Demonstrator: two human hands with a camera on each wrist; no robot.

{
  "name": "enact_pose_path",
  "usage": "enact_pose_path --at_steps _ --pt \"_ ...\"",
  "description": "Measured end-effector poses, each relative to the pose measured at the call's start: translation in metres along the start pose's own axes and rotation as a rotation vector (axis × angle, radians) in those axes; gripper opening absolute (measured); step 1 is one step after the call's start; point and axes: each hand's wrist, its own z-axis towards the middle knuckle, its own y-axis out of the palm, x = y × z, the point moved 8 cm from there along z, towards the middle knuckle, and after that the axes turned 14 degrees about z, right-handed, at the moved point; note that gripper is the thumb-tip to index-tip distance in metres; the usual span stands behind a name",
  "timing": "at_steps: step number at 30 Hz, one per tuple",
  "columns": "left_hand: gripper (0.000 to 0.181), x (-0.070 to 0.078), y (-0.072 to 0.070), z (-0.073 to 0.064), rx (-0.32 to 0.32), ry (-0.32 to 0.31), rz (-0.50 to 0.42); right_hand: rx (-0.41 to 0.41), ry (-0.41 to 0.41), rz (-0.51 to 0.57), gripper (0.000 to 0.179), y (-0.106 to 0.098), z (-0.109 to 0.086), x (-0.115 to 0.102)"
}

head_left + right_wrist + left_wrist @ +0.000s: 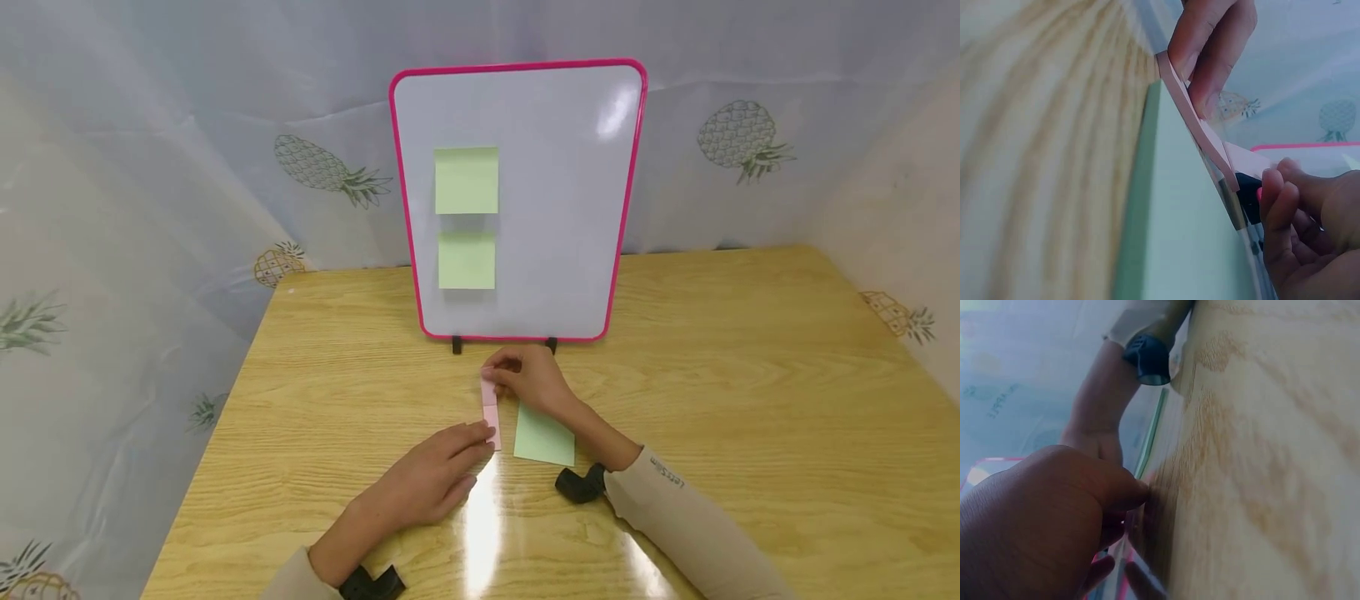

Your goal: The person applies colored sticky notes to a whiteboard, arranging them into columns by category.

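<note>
A narrow pink sticky-note pad (pixel 492 425) lies on the table in the head view. My left hand (pixel 431 475) presses its near end with outstretched fingertips. Thumb and fingers of my right hand (pixel 534 379) pinch the far end of the top pink sticky note (pixel 489 390). In the right wrist view that sheet (pixel 1242 155) lifts away from the pad (pixel 1180 94), while its other end is under the left fingers (pixel 1200 44). Beneath my right wrist lies a light green sticky-note pad (pixel 543 440). The left wrist view shows mostly the left hand (pixel 1041 519), hiding the pink pad.
A whiteboard (pixel 558 208) with a pink frame stands behind the hands on black feet (pixel 457 345). Two green sticky notes, an upper one (pixel 467 181) and a lower one (pixel 467 261), are stuck on its left half. A pineapple-print curtain (pixel 187 167) surrounds the wooden table (pixel 750 375).
</note>
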Motion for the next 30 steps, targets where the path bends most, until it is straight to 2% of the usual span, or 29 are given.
enact_pose_path --at_steps 3,10,14,20,30 --pt "0.041 0.000 0.001 0.000 -0.011 -0.011 -0.003 0.007 0.022 0.016 0.007 -0.002 0.001 0.001" --pt "0.041 0.001 0.000 0.001 0.008 -0.006 0.001 0.022 0.028 0.040 0.008 -0.005 0.003 0.001" --pt "0.041 0.001 0.000 0.001 -0.001 -0.008 -0.006 0.017 0.006 0.049 0.009 -0.006 0.003 -0.002" --pt "0.042 0.001 -0.001 0.002 0.000 0.008 0.030 0.026 -0.064 0.032 0.009 -0.005 0.006 -0.009" --pt "0.042 0.001 -0.001 0.003 0.000 0.021 0.035 0.038 -0.046 0.048 0.009 -0.006 0.011 -0.010"
